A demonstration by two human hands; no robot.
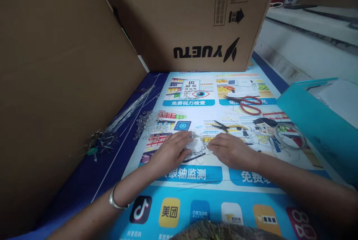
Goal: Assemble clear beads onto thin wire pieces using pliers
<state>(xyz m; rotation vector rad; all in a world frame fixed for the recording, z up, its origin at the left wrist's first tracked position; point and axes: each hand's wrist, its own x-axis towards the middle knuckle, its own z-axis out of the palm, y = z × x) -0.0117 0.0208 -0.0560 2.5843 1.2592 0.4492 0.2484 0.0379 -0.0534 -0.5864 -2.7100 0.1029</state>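
From the head camera, the left hand (170, 150) lies palm down with its fingers curled loosely over a small wire-and-bead piece (197, 146), its fingertips pressing on the left side of it. The right hand (231, 150) lies flat just beside it, its fingertips meeting the same piece from the right; whether either hand actually pinches the wire cannot be made out. A silver bracelet (117, 202) circles the left wrist. The piece sits between the two hands on a printed poster (195, 210) that covers the table. Behind the left hand is a heap of clear beads (149, 122), and further left a bundle of thin wires (123, 117) on a dark blue edge of the surface. Small dark pliers (220, 126) lie just beyond the right hand, red-handled scissors (248, 104) further back, and a roll of clear tape (289, 135) to the right. A blue box (316, 120) stands at the right edge. Large cardboard boxes (190, 20) wall in the back and left.
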